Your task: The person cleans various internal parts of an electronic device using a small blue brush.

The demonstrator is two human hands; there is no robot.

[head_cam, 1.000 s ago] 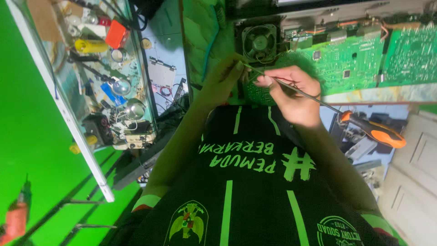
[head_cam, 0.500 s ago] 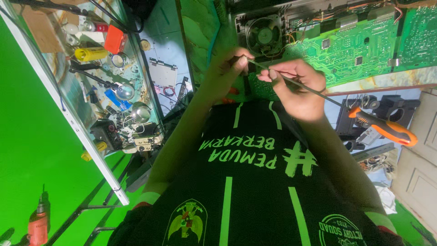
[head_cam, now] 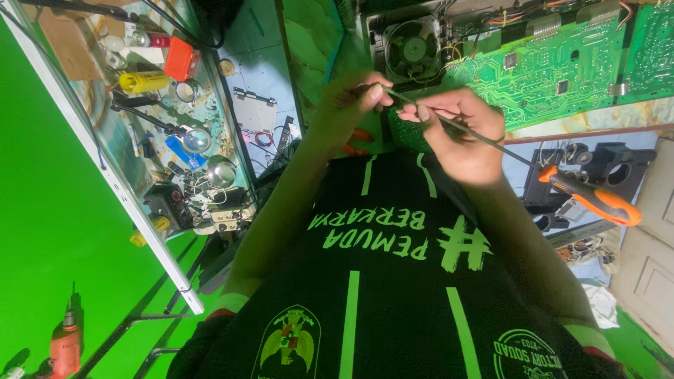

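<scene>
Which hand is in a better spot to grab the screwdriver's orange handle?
Right. The right hand grips the screwdriver by its shaft, on the side toward the orange handle; the left hand only pinches the far tip.

A bright green wall (head_cam: 49, 210) fills the left. Beside it runs a cluttered glass shelf (head_cam: 151, 140) with a white frame. A white panelled door (head_cam: 649, 281) stands at the right.

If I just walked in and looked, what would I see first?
Probably the two hands in the middle: the left hand pinches the tip of a long screwdriver with an orange handle, and the right hand grips its thin shaft. Behind them, top right, lies a big green circuit board beside a black fan.
</scene>
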